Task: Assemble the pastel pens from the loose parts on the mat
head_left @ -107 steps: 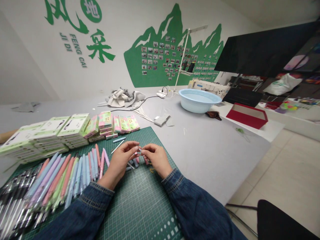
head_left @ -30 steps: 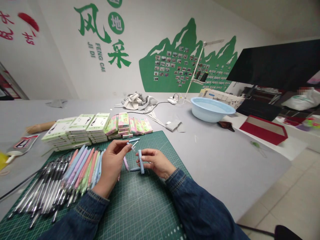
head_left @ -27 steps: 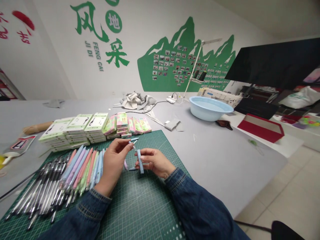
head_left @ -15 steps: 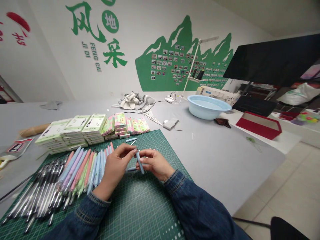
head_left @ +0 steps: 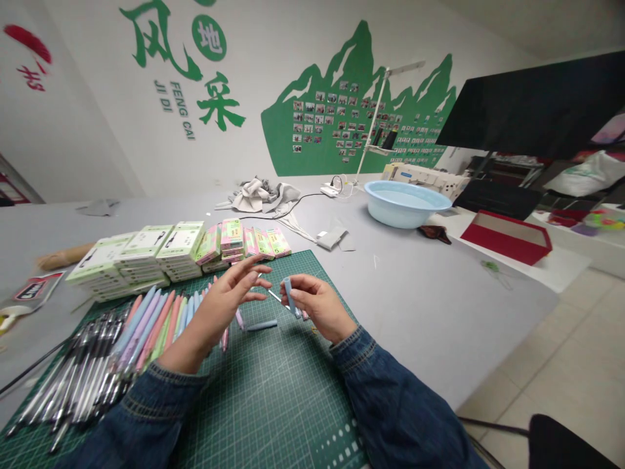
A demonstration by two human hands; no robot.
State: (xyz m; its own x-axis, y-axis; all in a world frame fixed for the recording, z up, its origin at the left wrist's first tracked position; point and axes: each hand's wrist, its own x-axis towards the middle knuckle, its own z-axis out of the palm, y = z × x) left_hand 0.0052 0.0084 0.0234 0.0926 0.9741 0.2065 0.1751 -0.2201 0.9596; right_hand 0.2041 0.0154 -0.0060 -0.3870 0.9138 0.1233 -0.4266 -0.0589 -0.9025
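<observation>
Between the thumb and fingers of my right hand is a light blue pen barrel, held nearly upright above the green cutting mat. My left hand hovers to its left with fingers spread and nothing in them. Below the hands, another blue pen piece lies on the mat. A thin pale rod, perhaps a refill, shows between my hands, partly hidden. Left of my left wrist lies a row of pastel pens, beside many clear black-gripped pens.
Behind the pens stand stacked white-green boxes and small pink-green boxes. Farther back are crumpled cloth, a blue basin and a sewing machine. A red box stands at right.
My left hand has let go of the blue pen piece, opened and moved up and left. My right hand has shifted slightly right, keeping the blue barrel and tilting it more upright.
</observation>
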